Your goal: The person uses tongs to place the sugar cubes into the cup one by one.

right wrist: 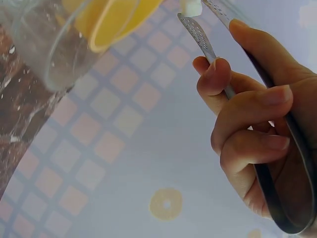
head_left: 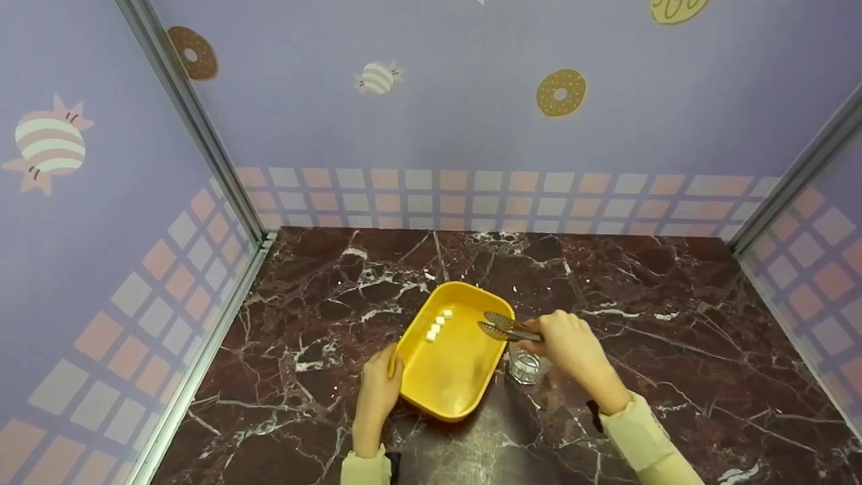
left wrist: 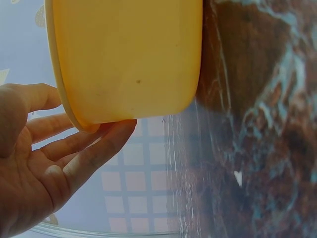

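A yellow plastic tub (head_left: pixel 448 374) sits on the dark marbled table, with several small white cubes (head_left: pixel 433 332) in a row along its left side. My left hand (head_left: pixel 378 382) grips the tub's left rim, thumb over the edge and fingers against the outer wall (left wrist: pixel 133 59). In my right hand (head_left: pixel 569 343) are metal tongs (right wrist: pixel 198 37) with perforated tips, held over the tub's right rim. The right wrist view has a white cube (right wrist: pixel 190 7) between the tips. Just right of the tub, below the right hand, stands a clear glass (head_left: pixel 525 369), partly hidden by that hand.
The dark marbled tabletop (head_left: pixel 323 296) has white veins and a few tiny white specks. Purple panels (head_left: pixel 465 121) with checks and sweets printed on them wall in the back, left and right sides. A metal rail (head_left: pixel 202 387) runs along the left edge.
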Available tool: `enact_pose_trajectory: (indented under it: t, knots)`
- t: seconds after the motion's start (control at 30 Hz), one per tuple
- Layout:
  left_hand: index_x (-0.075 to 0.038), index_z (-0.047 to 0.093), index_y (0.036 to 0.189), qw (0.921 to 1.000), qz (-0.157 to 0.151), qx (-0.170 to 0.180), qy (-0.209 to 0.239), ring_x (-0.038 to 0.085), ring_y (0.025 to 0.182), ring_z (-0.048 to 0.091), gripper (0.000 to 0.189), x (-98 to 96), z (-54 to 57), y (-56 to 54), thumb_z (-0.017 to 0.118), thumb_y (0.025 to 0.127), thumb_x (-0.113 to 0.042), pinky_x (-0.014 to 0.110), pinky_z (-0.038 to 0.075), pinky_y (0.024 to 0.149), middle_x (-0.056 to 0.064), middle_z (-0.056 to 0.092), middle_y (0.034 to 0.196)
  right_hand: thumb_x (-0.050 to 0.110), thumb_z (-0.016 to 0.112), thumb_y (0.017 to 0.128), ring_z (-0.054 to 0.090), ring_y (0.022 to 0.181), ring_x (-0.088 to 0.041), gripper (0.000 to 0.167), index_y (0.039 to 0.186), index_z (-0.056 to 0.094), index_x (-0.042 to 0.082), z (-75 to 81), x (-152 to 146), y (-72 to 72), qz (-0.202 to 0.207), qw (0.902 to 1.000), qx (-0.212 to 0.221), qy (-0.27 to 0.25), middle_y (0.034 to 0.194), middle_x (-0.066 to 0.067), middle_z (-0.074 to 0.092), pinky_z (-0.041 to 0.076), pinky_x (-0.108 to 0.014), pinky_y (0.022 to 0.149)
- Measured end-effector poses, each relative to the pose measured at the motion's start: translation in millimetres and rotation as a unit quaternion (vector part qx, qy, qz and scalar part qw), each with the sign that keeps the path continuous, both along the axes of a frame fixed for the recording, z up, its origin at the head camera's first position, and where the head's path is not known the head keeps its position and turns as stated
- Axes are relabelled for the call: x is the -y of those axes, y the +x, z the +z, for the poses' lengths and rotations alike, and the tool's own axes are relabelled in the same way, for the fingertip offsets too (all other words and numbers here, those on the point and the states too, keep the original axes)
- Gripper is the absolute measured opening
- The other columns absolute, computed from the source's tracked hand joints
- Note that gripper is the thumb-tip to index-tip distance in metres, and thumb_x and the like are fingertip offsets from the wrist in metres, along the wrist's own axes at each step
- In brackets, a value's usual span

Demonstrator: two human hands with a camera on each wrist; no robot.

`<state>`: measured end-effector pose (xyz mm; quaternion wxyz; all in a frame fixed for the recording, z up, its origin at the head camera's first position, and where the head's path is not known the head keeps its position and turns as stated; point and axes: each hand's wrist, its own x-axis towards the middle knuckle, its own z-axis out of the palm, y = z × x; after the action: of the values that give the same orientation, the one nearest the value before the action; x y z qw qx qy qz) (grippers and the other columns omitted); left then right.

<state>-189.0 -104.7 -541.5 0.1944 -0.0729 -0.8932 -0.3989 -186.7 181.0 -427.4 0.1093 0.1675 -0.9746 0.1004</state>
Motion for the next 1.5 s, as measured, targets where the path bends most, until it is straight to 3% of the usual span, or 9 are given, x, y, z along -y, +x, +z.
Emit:
enact_pose_trajectory:
  t: [0.2,0.5,0.67,0.9,1.17,1.37,1.5]
  knots:
    - [0.011,0.058,0.108,0.9998,0.003,0.021,-0.003,0.038,0.092,0.06,0.029,0.2,0.6,0.9,0.054,0.084,-0.004,0.042,0.051,0.077,0.027,0.061,0.1,0.035,0.072,0.07,0.044,0.044,-0.014,0.023,0.084,0.073,0.017,8.1,-19.3,8.6,-0.031,0.9993,0.001,-0.022,0.054,0.0,0.057,0.037,-0.031,0.042]
    - [0.011,0.058,0.107,0.9999,0.003,0.015,-0.004,0.037,0.092,0.06,0.028,-0.9,0.1,-0.3,0.055,0.083,-0.003,0.042,0.051,0.079,0.027,0.062,0.099,0.032,0.072,0.071,0.041,0.044,-0.013,0.018,0.077,0.071,0.015,8.3,-42.9,17.8,-0.053,0.9983,-0.006,-0.025,0.051,0.002,0.052,0.032,-0.03,0.041]
    - [0.01,0.058,0.108,0.9998,0.004,0.017,0.002,0.037,0.094,0.06,0.028,-0.9,0.9,0.5,0.054,0.084,-0.003,0.042,0.051,0.079,0.027,0.061,0.101,0.032,0.072,0.07,0.05,0.047,-0.018,0.018,0.073,0.069,0.015,3.5,-50.7,20.0,-0.066,0.9976,0.005,-0.02,0.055,-0.002,0.057,0.035,-0.034,0.042]
    - [0.01,0.059,0.107,0.9999,0.001,0.011,0.002,0.037,0.092,0.061,0.027,-0.8,0.2,0.9,0.054,0.084,-0.003,0.041,0.052,0.077,0.027,0.062,0.099,0.033,0.072,0.07,0.06,0.055,-0.03,0.028,0.088,0.073,0.011,-4.8,-57.2,21.7,-0.076,0.9968,0.018,-0.019,0.075,-0.014,0.069,0.044,-0.039,0.045]
    - [0.011,0.058,0.108,0.9998,-0.008,0.018,0.003,0.037,0.092,0.061,0.027,0.0,0.9,0.3,0.053,0.085,-0.003,0.04,0.052,0.075,0.027,0.062,0.098,0.029,0.073,0.07,0.05,0.044,-0.016,0.026,0.088,0.073,0.009,-13.5,-57.9,21.6,-0.074,0.9965,0.034,-0.017,0.071,-0.011,0.068,0.033,-0.028,0.039]
    - [0.011,0.059,0.107,0.9998,-0.002,0.02,0.003,0.037,0.092,0.061,0.027,0.1,0.3,0.4,0.054,0.085,-0.003,0.041,0.052,0.076,0.027,0.062,0.098,0.029,0.073,0.07,0.052,0.044,-0.019,0.028,0.089,0.072,0.009,-17.7,-58.9,21.8,-0.075,0.9965,0.033,-0.016,0.071,-0.013,0.067,0.033,-0.029,0.038]
    - [0.011,0.059,0.106,0.9999,-0.001,0.014,0.008,0.037,0.091,0.061,0.027,0.0,0.3,0.4,0.054,0.084,-0.003,0.041,0.052,0.076,0.027,0.062,0.098,0.03,0.073,0.07,0.05,0.043,-0.018,0.025,0.084,0.072,0.009,-18.7,-59.6,21.2,-0.075,0.9965,0.032,-0.016,0.062,-0.01,0.063,0.032,-0.029,0.038]
